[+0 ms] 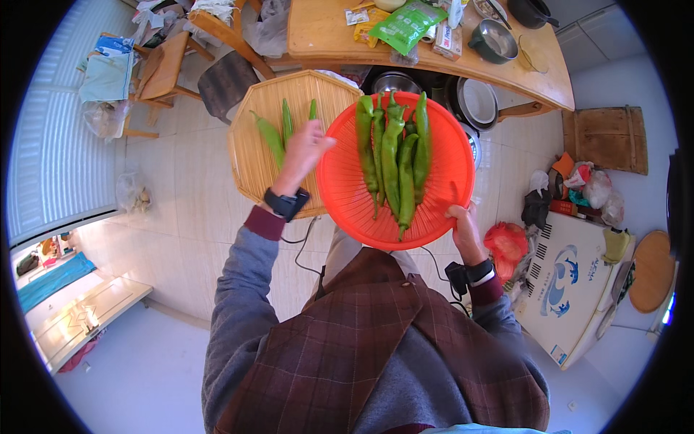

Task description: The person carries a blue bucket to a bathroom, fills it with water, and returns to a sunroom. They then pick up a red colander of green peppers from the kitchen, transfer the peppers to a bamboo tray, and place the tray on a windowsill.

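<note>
My right hand [467, 225] grips the lower right rim of a round red plastic basket [339, 184]. Several long green peppers [391, 157] lie lengthwise in it. On the left, an octagonal tray [252, 163] of woven slats, tan in colour, bears a few more green peppers [269, 135]. My left hand [309, 144] is over this tray, between its peppers and the basket's left rim. It is slightly blurred; whether its curled fingers hold anything is not clear. The basket overlaps the tray's right edge. Each wrist wears a dark strapped device.
A wooden table [325, 32] with packets, a box and pots stands ahead. Metal bowls [396, 82] sit beneath it. A dark stool [227, 84] and a wooden chair [165, 68] are at the left. A white chest freezer [574, 282] and plastic bags stand at the right. Cables hang near my legs.
</note>
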Available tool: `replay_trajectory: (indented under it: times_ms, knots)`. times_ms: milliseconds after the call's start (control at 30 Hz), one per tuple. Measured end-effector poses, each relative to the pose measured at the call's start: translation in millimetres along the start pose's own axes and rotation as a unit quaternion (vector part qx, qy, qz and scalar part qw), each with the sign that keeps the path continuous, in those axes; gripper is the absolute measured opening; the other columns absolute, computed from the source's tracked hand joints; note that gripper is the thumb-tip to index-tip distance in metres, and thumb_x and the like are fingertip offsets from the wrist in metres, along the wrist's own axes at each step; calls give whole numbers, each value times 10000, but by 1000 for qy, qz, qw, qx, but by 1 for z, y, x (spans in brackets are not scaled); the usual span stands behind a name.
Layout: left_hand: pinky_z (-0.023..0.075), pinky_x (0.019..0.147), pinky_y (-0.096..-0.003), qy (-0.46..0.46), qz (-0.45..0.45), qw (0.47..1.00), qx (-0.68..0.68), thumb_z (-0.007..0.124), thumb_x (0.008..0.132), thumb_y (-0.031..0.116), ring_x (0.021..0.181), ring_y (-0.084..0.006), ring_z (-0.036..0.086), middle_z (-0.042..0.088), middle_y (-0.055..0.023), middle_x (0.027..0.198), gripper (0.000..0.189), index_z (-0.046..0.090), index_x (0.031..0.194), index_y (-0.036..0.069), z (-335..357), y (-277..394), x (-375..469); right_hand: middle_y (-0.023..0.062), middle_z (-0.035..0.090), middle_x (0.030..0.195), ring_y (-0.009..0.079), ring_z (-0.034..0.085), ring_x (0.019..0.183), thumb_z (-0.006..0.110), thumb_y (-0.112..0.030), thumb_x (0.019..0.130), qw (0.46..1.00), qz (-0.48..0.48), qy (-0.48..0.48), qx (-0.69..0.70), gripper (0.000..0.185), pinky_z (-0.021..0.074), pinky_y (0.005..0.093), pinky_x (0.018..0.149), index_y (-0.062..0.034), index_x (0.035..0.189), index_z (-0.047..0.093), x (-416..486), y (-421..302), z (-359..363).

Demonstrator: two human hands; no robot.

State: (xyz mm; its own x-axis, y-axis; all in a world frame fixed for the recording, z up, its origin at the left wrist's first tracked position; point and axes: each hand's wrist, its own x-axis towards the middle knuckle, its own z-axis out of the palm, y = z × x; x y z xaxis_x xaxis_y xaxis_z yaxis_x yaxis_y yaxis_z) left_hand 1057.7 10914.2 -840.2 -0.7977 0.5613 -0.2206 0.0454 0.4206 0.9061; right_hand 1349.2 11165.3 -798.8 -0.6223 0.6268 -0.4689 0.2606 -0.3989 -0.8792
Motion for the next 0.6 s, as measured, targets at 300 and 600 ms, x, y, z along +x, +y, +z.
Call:
replay_trajectory:
  times_ms: [300, 600]
  knots:
    - [426, 953, -352, 76, 64, 981, -166, 804, 656, 34, 1024, -238, 566, 566, -120, 1132, 649, 452, 1199, -19, 120, 15, 12, 52, 621, 848, 140, 561, 733, 512, 24, 641, 996, -12, -70, -52, 317, 441, 251, 678, 66, 947, 583, 7, -11, 22]
    - [503, 727, -342, 141, -127, 948, -255, 727, 682, -28, 780, -206, 635, 665, -113, 932, 366, 604, 1026, -43, 169, 8, 6, 83, 646, 944, 178, 608, 817, 504, 50, 632, 997, -26, -60, -51, 431, 476, 272, 760, 73, 1059, 567, 4, -21, 18]
